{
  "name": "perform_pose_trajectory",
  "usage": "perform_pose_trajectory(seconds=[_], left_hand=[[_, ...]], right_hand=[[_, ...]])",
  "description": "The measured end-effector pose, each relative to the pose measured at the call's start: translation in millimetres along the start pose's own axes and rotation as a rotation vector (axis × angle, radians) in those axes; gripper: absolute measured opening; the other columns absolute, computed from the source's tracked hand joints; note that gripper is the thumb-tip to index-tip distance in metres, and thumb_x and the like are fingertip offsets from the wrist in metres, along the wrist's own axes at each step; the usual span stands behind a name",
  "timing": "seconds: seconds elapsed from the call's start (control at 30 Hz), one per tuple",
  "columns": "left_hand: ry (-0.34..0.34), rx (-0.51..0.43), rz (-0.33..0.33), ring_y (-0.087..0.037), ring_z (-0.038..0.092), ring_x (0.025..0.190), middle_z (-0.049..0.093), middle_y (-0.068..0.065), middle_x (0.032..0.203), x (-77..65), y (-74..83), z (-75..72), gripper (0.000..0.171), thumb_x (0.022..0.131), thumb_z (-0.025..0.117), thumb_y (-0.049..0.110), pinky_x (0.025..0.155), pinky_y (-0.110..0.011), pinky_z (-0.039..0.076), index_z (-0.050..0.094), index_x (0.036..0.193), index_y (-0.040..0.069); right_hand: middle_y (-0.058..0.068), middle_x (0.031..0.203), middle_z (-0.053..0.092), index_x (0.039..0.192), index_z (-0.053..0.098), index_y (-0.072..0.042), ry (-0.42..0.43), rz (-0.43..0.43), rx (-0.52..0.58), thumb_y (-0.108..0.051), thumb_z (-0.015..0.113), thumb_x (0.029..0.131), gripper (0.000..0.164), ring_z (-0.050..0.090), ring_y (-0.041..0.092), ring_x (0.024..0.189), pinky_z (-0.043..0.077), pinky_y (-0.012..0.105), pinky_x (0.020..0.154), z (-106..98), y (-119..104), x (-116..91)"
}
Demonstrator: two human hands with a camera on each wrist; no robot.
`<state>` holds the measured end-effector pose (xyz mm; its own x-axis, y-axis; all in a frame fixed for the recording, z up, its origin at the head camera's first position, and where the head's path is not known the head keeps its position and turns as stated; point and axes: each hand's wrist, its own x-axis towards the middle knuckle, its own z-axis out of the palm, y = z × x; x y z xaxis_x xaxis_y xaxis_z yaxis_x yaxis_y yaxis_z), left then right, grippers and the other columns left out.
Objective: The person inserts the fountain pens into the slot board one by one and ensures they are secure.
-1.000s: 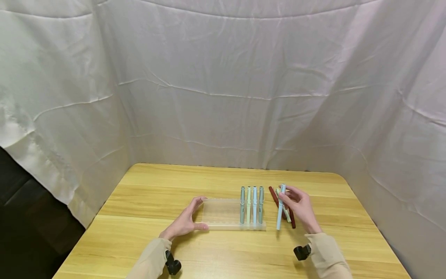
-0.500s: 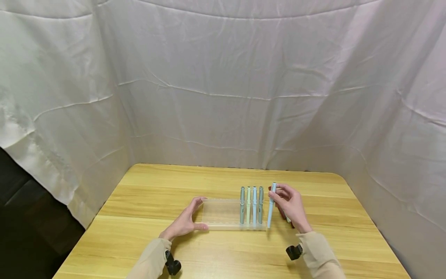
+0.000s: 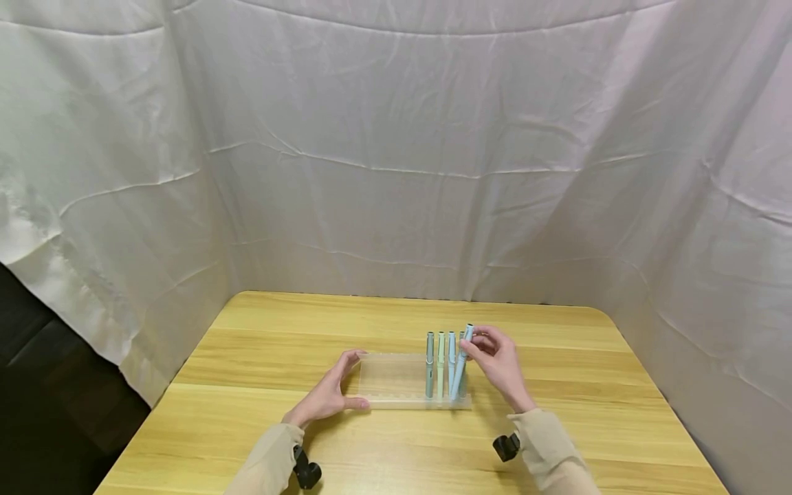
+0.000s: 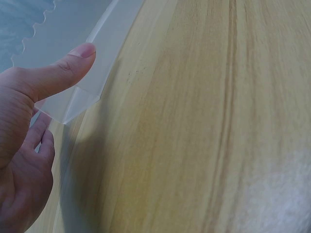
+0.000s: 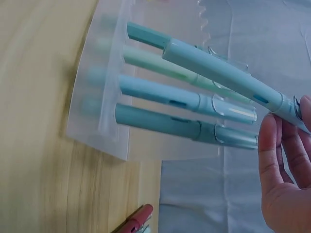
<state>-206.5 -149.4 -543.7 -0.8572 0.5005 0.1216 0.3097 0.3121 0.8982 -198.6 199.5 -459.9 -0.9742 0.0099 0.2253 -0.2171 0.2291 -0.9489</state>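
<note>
A clear plastic pen rack (image 3: 392,375) stands on the table. My left hand (image 3: 331,392) grips its left end, thumb (image 4: 73,60) on the front part and fingers behind. Several capped pens sit upright in the rack's right half: a grey-teal pen (image 3: 430,364), a pale green pen (image 3: 441,364), a light blue pen (image 5: 160,92) and another teal pen (image 5: 155,121), which is mostly covered in the head view. My right hand (image 3: 500,364) pinches a second light blue pen (image 5: 218,70) near its cap. That pen tilts in front of the racked ones, its lower end near the rack's front ledge.
A dark red pen (image 5: 136,221) lies on the table to the right of the rack, with a pale pen end beside it; the right hand covers them in the head view. The wooden table (image 3: 396,454) reaches back to a hanging white curtain (image 3: 396,172).
My right hand has carried the light blue pen leftward from above the loose pens to the front of the racked ones, tilting it more. The left hand and rack have stayed still.
</note>
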Motion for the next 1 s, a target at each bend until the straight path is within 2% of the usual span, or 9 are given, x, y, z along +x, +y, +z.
perform_pose_trajectory(seconds=[0.1, 0.3, 0.57, 0.8, 1.0], left_hand=[[0.001, 0.006, -0.002, -0.050, 0.024, 0.150, 0.025, -0.026, 0.163, -0.4, 0.5, 0.2, 0.097, 0.076, 0.086, 0.017, 0.124, -0.066, 0.017, 0.027, 0.152, 0.003], [-0.001, 0.007, -0.003, -0.049, 0.023, 0.151, 0.025, -0.026, 0.164, -0.8, 1.4, -0.1, 0.097, 0.076, 0.086, 0.018, 0.124, -0.066, 0.017, 0.027, 0.152, 0.003], [0.003, 0.003, 0.010, -0.049, 0.024, 0.151, 0.026, -0.026, 0.163, 0.1, 0.0, -0.2, 0.097, 0.076, 0.086, 0.017, 0.125, -0.064, 0.017, 0.028, 0.151, 0.002], [0.006, 0.002, 0.008, -0.049, 0.023, 0.151, 0.026, -0.025, 0.163, 0.0, 0.4, 0.4, 0.097, 0.076, 0.086, 0.017, 0.125, -0.064, 0.017, 0.028, 0.152, 0.003], [0.008, 0.001, 0.025, -0.049, 0.023, 0.152, 0.028, -0.025, 0.163, 0.5, -0.5, 0.2, 0.096, 0.075, 0.086, 0.016, 0.125, -0.064, 0.017, 0.028, 0.151, 0.003]], right_hand=[[0.023, 0.096, 0.074, 0.114, 0.065, 0.004, 0.005, -0.023, -0.010, -0.009, 0.075, 0.090, 0.029, 0.068, 0.004, 0.073, 0.064, 0.024, 0.072, 5, 2, 1], [0.023, 0.097, 0.072, 0.114, 0.065, 0.005, 0.007, -0.052, -0.035, -0.006, 0.075, 0.088, 0.030, 0.067, 0.000, 0.075, 0.065, 0.026, 0.072, 15, 2, 3], [0.023, 0.097, 0.074, 0.120, 0.062, 0.003, -0.009, -0.067, -0.064, -0.007, 0.077, 0.087, 0.038, 0.070, 0.005, 0.073, 0.062, 0.019, 0.070, 30, -1, 3], [0.020, 0.096, 0.074, 0.121, 0.063, 0.000, 0.007, -0.079, -0.085, -0.007, 0.078, 0.086, 0.038, 0.069, 0.003, 0.073, 0.061, 0.015, 0.071, 40, 1, 3], [0.020, 0.096, 0.074, 0.119, 0.064, 0.000, 0.016, -0.107, -0.087, -0.008, 0.078, 0.086, 0.037, 0.070, 0.007, 0.077, 0.061, 0.015, 0.072, 44, 2, 3]])
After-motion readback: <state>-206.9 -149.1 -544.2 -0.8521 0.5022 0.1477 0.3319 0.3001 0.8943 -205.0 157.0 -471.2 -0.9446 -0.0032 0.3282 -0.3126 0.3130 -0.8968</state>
